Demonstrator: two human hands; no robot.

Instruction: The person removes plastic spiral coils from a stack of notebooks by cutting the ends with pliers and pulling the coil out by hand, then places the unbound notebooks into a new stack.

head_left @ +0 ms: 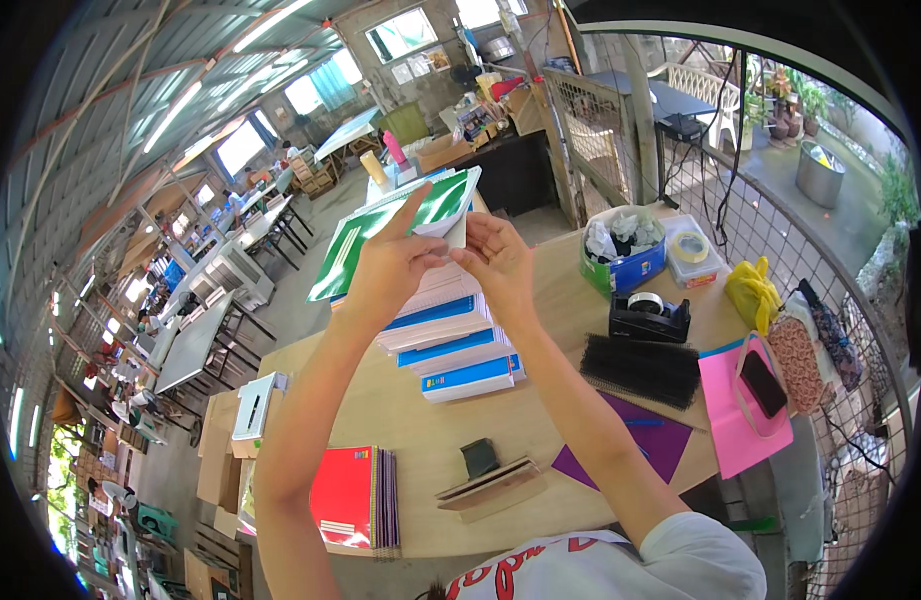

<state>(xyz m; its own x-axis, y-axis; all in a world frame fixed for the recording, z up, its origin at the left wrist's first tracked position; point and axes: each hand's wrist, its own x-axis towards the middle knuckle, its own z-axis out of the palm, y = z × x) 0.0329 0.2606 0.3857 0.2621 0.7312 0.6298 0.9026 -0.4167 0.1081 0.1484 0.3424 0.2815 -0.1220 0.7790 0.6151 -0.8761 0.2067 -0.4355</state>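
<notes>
My left hand [390, 275] and my right hand [500, 265] meet over a tall stack on the table. My left index finger is stretched out, while its other fingers curl in near the right fingertips. My right thumb and fingers pinch a small white piece of paper [458, 233]; what the left fingers hold, if anything, is hidden. Behind and beneath the hands lie green-covered notebooks [345, 245], fanned and glossy. Closer to me, stepped piles of blue-covered notebooks [470, 383] show their white page edges.
Red spiral notebooks [342, 495] lie at the near left of the table [420, 450]. To the right are a tape dispenser [648, 318], black binding coils [640, 370], a purple folder [620, 440], a phone [762, 385] on pink sheets, and a blue box [625, 262]. Wire mesh borders the right.
</notes>
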